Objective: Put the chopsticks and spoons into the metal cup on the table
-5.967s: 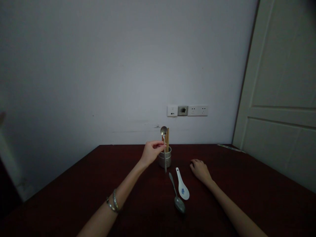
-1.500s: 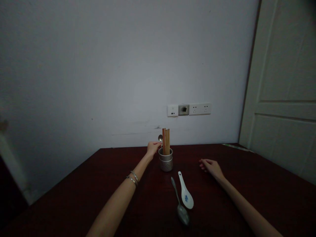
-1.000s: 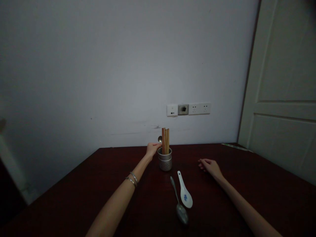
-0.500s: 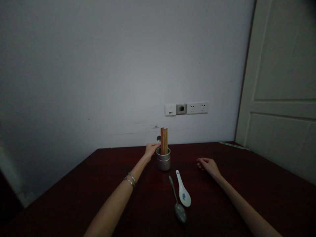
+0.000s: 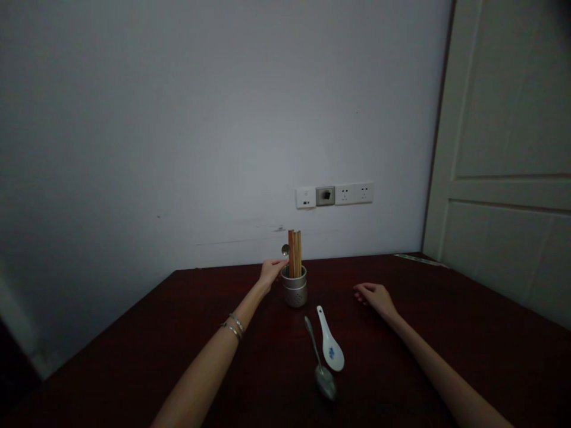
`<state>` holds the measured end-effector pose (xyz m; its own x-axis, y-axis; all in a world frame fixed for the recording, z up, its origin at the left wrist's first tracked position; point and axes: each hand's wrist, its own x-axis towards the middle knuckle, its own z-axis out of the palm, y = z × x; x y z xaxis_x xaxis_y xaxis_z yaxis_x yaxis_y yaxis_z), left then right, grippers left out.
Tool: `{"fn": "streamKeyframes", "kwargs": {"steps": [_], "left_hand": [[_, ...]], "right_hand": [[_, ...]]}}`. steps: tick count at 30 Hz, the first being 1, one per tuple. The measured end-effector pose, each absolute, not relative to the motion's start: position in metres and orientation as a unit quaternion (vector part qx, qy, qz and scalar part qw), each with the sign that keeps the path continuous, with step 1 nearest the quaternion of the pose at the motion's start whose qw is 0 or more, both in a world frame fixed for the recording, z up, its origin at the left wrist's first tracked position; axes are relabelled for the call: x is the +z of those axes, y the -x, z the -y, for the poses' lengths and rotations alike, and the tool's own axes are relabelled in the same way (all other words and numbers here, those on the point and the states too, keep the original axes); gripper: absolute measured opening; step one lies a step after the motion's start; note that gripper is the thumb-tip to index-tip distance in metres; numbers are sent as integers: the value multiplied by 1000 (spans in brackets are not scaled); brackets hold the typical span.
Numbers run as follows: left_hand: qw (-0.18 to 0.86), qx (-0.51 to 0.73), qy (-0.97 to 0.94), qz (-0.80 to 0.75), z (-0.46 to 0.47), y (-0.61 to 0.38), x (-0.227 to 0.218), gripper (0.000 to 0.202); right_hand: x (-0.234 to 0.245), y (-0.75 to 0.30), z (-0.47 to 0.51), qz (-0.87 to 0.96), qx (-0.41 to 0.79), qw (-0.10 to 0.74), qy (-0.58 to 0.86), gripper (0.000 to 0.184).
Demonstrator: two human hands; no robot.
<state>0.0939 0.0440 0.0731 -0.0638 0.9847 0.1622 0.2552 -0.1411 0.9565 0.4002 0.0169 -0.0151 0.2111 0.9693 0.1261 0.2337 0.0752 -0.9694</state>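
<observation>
At the rim of a grey metal holder (image 5: 295, 293), my left hand (image 5: 270, 272) pinches a small metal spoon (image 5: 285, 250) whose round bowl points up. The spoon's lower handle is hidden by my fingers and the rim. Several wooden chopsticks (image 5: 295, 254) stand upright in the holder, just right of the spoon. My right hand (image 5: 375, 297) rests on the table to the right of the holder, fingers loosely curled in with nothing visible in them. Nearer to me lie a white soup spoon (image 5: 332, 351) with a blue mark and a larger metal spoon (image 5: 325, 383), side by side.
The dark red-brown table (image 5: 200, 297) meets a pale wall (image 5: 223, 131) at its back edge. Wall sockets (image 5: 354, 194) sit above the holder. A light panelled door (image 5: 504, 196) stands at the right, and a printed strip (image 5: 422, 260) lies at the back right edge.
The view has shifted slightly, so everything sits a little further left. My left hand stays at the small spoon by the holder's rim, and my right hand rests in the same place.
</observation>
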Motion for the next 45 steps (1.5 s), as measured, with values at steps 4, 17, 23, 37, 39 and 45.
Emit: {"fn": "streamKeyframes", "kwargs": {"steps": [4, 17, 23, 37, 39, 45], "left_hand": [[369, 495, -577, -535, -42, -92, 72, 42], [366, 519, -563, -529, -36, -69, 63, 53], [341, 597, -487, -538, -29, -35, 40, 51], [284, 505, -579, -574, -26, -6, -6, 44], [258, 492, -595, -581, -29, -5, -9, 42], [214, 465, -628, -586, -30, -3, -10, 38]], "right_hand": [[-14, -400, -16, 521, 353, 516, 581, 19], [-18, -400, -18, 532, 340, 516, 579, 20], [-21, -402, -21, 543, 334, 499, 587, 23], [-16, -395, -10, 559, 308, 521, 567, 28], [-12, -393, -7, 541, 312, 554, 551, 31], [40, -360, 15, 552, 310, 581, 512, 28]]}}
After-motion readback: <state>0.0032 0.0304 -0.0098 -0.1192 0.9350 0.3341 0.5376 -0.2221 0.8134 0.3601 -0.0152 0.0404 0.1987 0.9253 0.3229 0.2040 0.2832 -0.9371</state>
